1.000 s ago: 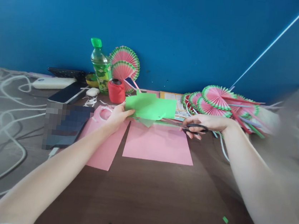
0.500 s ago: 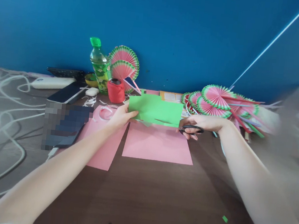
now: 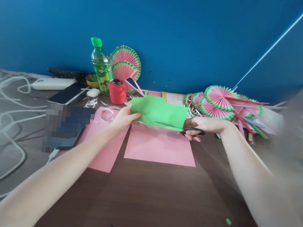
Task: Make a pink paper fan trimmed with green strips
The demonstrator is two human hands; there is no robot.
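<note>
My left hand [image 3: 129, 117] pinches the left end of a green sheet of paper [image 3: 159, 111], thumb on top. The sheet is held up above a pink sheet [image 3: 161, 147] that lies on the table. At the sheet's right end my right hand [image 3: 196, 127] is closed around the black handles of a pair of scissors [image 3: 197, 131]. The blades run along the lower edge of the green paper, and a narrow cut shows there. Part of the blades is hidden by the paper. Another pink sheet [image 3: 106, 148] lies under my left forearm.
A green-capped bottle [image 3: 100, 65], a red pouch-like container [image 3: 117, 92] and pink-green paper fans [image 3: 126, 63] stand at the back. More fans [image 3: 220, 99] lie at right. At left are a phone [image 3: 69, 128], a power bank [image 3: 66, 93] and white cables [image 3: 21, 149].
The green sheet has shifted slightly right and its right end has dipped a little. The scissor handles have come closer together at its lower edge.
</note>
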